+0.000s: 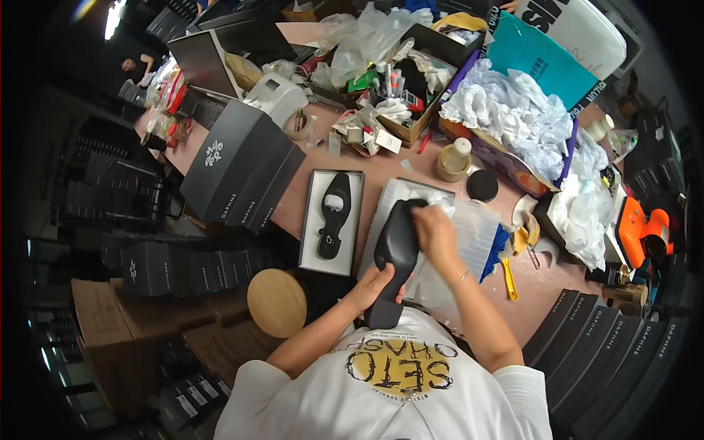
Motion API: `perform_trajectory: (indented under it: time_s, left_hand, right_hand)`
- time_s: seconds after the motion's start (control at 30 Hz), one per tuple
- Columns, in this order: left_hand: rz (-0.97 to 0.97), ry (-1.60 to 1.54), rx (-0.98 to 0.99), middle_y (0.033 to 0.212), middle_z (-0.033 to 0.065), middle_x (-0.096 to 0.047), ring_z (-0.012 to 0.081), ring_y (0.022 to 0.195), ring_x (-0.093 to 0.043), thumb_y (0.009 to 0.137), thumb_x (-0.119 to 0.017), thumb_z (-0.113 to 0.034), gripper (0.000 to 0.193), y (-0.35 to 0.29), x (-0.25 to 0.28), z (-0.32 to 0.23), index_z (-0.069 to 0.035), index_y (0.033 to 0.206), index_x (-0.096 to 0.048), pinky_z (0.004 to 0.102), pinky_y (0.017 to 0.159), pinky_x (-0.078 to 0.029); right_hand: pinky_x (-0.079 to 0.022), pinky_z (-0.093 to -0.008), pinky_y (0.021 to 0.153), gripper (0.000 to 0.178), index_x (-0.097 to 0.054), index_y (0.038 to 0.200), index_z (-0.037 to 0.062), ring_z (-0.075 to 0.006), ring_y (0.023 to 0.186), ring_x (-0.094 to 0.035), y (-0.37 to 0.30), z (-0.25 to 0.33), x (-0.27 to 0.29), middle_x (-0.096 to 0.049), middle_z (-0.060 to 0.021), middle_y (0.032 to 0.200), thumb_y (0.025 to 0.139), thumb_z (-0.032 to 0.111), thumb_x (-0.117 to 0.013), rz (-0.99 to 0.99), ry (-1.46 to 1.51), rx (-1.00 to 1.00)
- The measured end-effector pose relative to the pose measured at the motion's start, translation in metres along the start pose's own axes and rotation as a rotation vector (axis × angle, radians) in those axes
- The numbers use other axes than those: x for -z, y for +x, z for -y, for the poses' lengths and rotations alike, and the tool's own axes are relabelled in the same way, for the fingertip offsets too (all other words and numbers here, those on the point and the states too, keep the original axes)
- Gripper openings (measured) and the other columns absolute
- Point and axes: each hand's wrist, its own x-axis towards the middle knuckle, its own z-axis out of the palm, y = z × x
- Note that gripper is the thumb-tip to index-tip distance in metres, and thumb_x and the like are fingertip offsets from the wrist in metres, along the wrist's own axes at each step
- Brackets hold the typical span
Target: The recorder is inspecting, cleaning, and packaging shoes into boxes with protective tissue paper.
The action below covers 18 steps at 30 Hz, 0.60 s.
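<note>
A black shoe [398, 246] is held tilted in front of my chest. My left hand [372, 287] is closed around its lower part, thumb on the near side. At the upper end, my right hand [437, 236] has its bent fingers pressed against the shoe; its fingertips are partly hidden. Behind the shoe lies an open box lined with white tissue paper [440, 196], largely covered by my hands. To the left, an open shoe box [309, 246] contains another black shoe [336, 215] with white stuffing in it.
Dark shoe boxes [242, 165] stand at the table's left, with more stacked at lower right [601, 345]. A bin of crumpled tissue [506, 110], a capped bottle [455, 160], a black round lid [482, 185], a yellow-handled tool [509, 279] and an orange device [631, 229] lie rightward.
</note>
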Motion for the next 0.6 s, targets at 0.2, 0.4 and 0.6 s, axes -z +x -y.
perform_trajectory:
  time_s: [0.2, 0.4, 0.6]
  left_hand:
    - [-0.537, 0.791, -0.399, 0.099, 0.0136, -0.062, 0.0243, 0.097, -0.059, 0.091, -0.060, -0.028, 0.031, 0.044, 0.069, -0.006, -0.001, 0.106, -0.061, 0.0347, 0.085, -0.046]
    - [-0.951, 1.244, -0.002, 0.117, 0.0222, -0.053, 0.0423, 0.112, -0.049, 0.075, -0.072, -0.018, 0.078, 0.057, 0.180, 0.049, -0.007, 0.140, -0.032, 0.0464, 0.093, -0.042]
    - [-0.596, 0.499, -0.042, 0.092, 0.0122, -0.061, 0.0219, 0.073, -0.061, 0.080, -0.054, -0.016, 0.060, 0.030, 0.181, 0.002, -0.006, 0.136, -0.035, 0.0341, 0.073, -0.052]
  right_hand:
    - [-0.048, -0.0352, 0.074, 0.018, -0.065, 0.101, -0.0018, -0.0314, 0.081, -0.060, 0.009, -0.012, 0.035, -0.061, -0.0166, 0.088, 0.084, 0.005, -0.062, -0.040, 0.120, -0.215]
    - [-0.046, -0.0301, 0.077, 0.019, -0.065, 0.103, -0.0019, -0.0248, 0.084, -0.059, -0.024, 0.006, 0.023, -0.061, -0.0139, 0.089, 0.085, 0.004, -0.062, 0.069, 0.267, -0.366]
    - [-0.046, -0.0294, 0.078, 0.022, -0.065, 0.107, -0.0007, -0.0227, 0.086, -0.059, 0.000, 0.027, 0.048, -0.062, -0.0129, 0.093, 0.086, 0.006, -0.062, 0.037, 0.302, -0.288]
